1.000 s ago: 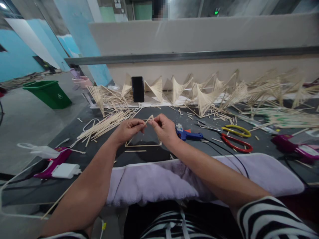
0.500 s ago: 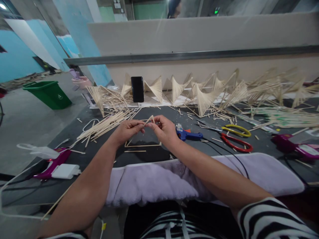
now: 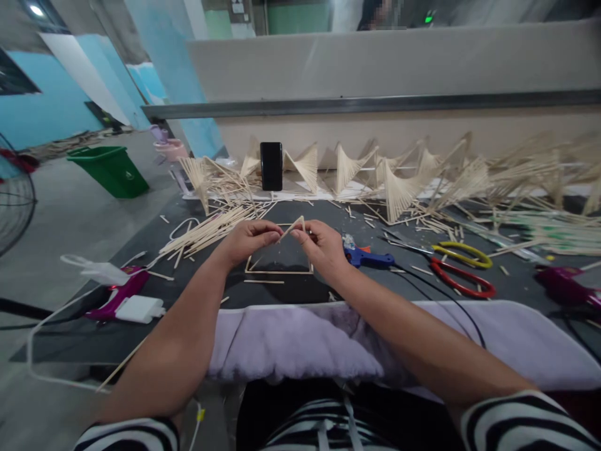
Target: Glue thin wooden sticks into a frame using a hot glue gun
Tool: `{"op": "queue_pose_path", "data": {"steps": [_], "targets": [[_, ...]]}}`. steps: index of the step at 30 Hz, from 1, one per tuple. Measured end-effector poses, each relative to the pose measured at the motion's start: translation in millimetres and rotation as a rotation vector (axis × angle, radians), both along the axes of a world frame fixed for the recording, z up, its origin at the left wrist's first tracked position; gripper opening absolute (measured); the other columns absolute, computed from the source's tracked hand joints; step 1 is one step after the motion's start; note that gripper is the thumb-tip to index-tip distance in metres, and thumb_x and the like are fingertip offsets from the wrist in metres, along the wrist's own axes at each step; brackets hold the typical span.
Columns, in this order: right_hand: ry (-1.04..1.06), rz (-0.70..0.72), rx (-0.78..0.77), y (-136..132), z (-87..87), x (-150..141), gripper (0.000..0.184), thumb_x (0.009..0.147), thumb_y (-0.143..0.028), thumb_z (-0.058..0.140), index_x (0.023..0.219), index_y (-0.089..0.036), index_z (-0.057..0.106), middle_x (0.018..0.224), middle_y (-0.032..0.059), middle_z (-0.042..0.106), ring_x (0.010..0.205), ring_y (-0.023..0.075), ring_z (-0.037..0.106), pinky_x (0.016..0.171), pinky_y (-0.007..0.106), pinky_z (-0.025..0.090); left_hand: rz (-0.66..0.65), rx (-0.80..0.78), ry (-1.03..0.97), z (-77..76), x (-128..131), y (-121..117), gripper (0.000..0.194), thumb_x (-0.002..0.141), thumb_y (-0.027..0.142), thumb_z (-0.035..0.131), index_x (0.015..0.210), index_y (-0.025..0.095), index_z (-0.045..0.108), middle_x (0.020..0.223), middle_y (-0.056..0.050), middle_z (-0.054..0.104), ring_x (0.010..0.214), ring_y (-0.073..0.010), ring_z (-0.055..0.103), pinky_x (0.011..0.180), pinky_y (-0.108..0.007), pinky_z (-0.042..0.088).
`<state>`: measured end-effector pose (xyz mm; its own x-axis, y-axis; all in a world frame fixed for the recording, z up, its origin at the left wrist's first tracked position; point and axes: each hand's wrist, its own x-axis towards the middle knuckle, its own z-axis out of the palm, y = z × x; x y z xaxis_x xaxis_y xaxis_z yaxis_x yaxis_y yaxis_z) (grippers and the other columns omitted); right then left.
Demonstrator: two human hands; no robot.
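If pinching too hard with left hand (image 3: 248, 243) and right hand (image 3: 327, 249), clamped on the stick frame (image 3: 282, 272) left of the blue glue gun (image 3: 375, 259), could snap or bend the top corner.

No readable text, brand or number shows; the green bin (image 3: 111, 174) bears a small pale mark, too small to read.

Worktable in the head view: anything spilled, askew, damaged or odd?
Short offcuts litter the worktable around the blue glue gun and scissors, which looks untidy. A long stick juts past the near edge by the left forearm. No spill or break shows; the stick frame looks intact, partly hidden by fingers.
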<state>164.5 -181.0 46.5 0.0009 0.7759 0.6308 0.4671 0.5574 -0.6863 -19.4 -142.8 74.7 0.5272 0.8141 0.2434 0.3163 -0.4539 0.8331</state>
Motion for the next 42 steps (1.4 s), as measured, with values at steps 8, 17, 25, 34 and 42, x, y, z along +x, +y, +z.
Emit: {"op": "queue_pose_path", "data": {"steps": [8, 17, 25, 34, 42], "targets": [[-0.040, 0.010, -0.005, -0.7, -2.2, -2.7, 0.021, 0.080, -0.034, 0.050, 0.084, -0.020, 0.065, 0.080, 0.0032, 0.063, 0.070, 0.0135, 0.056, 0.062, 0.024, 0.042, -0.045, -0.019, 0.079, 1.5, -6.2, -1.9, 0.029, 0.069, 0.035, 0.060, 0.088, 0.014, 0.065, 0.076, -0.001, 0.063, 0.067, -0.0109, 0.054, 0.060, -0.020, 0.040], [-0.020, 0.097, -0.176, -1.5, -7.4, 5.6, 0.032, 0.075, -0.038, 0.056, 0.101, -0.019, 0.061, 0.098, 0.0066, 0.062, 0.068, 0.0135, 0.056, 0.056, 0.025, 0.045, -0.114, -0.003, 0.270, 0.1, -11.5, -1.2, 0.022, 0.071, 0.028, 0.055, 0.082, 0.014, 0.067, 0.076, -0.003, 0.065, 0.072, -0.0140, 0.057, 0.065, -0.022, 0.041], [-0.258, 0.124, -0.313, -3.7, 25.4, 40.6, 0.049, 0.068, -0.038, 0.062, 0.115, -0.025, 0.055, 0.102, 0.0055, 0.062, 0.050, 0.0080, 0.046, 0.048, 0.024, 0.041, -0.122, -0.037, 0.320, -4.7, -17.6, 4.7, 0.022, 0.071, 0.029, 0.054, 0.083, 0.016, 0.067, 0.077, -0.002, 0.067, 0.074, -0.0152, 0.058, 0.067, -0.023, 0.042], [-0.191, 0.261, -0.522, -51.3, 21.4, 31.1, 0.012, 0.074, -0.028, 0.055, 0.076, -0.021, 0.065, 0.057, -0.0003, 0.057, 0.046, 0.0098, 0.048, 0.040, 0.021, 0.036, -0.162, -0.054, 0.331, -4.8, -21.8, 6.0, 0.023, 0.072, 0.028, 0.053, 0.086, 0.017, 0.068, 0.083, -0.003, 0.068, 0.078, -0.0151, 0.059, 0.070, -0.022, 0.043], [0.414, 0.445, -0.881, -35.0, -15.4, -51.7, 0.047, 0.076, -0.031, 0.052, 0.120, -0.021, 0.038, 0.055, -0.0088, 0.047, 0.032, 0.0056, 0.041, 0.029, 0.017, 0.034, -0.190, -0.079, 0.326, -4.7, -30.6, 8.3, 0.025, 0.072, 0.026, 0.054, 0.092, 0.017, 0.066, 0.079, -0.001, 0.066, 0.071, -0.0133, 0.056, 0.065, -0.022, 0.042]]}}
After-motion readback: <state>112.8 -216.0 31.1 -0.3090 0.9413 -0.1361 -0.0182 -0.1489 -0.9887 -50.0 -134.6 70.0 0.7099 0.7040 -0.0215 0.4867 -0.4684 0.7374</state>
